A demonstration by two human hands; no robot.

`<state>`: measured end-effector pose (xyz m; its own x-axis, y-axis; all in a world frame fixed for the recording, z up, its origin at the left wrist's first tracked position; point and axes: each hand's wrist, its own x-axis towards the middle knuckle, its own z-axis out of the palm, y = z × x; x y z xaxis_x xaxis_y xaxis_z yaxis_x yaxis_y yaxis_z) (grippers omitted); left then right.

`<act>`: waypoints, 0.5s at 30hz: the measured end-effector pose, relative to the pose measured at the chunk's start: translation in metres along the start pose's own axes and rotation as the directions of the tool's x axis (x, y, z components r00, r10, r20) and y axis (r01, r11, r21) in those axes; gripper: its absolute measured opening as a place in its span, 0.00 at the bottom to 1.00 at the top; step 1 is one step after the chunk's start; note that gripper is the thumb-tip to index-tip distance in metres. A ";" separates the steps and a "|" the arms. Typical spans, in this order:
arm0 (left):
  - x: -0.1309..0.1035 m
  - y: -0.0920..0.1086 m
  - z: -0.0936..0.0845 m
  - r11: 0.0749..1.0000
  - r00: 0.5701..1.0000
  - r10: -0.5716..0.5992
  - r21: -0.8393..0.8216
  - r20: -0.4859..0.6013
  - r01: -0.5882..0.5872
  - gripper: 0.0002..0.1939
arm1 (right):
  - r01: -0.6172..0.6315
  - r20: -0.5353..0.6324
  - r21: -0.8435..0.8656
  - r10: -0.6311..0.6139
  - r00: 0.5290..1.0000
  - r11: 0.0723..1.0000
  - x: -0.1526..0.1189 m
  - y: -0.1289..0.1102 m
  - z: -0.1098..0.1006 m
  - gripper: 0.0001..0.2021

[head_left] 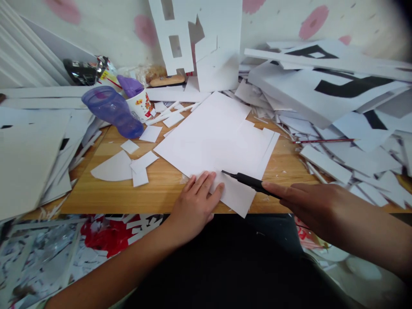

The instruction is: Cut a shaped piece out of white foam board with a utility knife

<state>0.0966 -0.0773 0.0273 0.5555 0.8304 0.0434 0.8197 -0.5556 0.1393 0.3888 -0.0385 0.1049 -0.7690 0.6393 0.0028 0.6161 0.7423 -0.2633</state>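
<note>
A white foam-board sheet lies turned at an angle on the wooden table, its near corner poking slightly past the front edge. My left hand rests on the sheet's near left edge with fingers stretched out flat. Wrapped in my right hand is a black utility knife. Its blade points left over the sheet, close to my left fingertips; whether the tip touches the surface I cannot tell. Several white offcuts lie to the left of the sheet.
A purple-blue tumbler and a paper cup stand at the back left. Piled white boards and scraps crowd the right side, with a red pencil on them. A cut-out panel leans on the wall. Stacked boards fill the left.
</note>
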 end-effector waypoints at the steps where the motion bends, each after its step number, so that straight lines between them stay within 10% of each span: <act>1: 0.000 0.000 0.000 1.000 1.000 -0.001 0.002 0.003 0.001 0.43 | -0.003 0.004 -0.005 0.003 1.000 1.000 -0.001 0.000 -0.001 0.23; 15: -0.001 0.000 0.001 1.000 1.000 0.001 0.001 -0.029 -0.001 0.44 | -0.026 -0.041 -0.008 0.026 0.999 1.000 -0.020 -0.001 -0.007 0.26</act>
<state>0.0961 -0.0777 0.0257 0.5518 0.8309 0.0722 0.8195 -0.5562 0.1380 0.4045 -0.0508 0.1115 -0.7451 0.6660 0.0355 0.6375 0.7269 -0.2554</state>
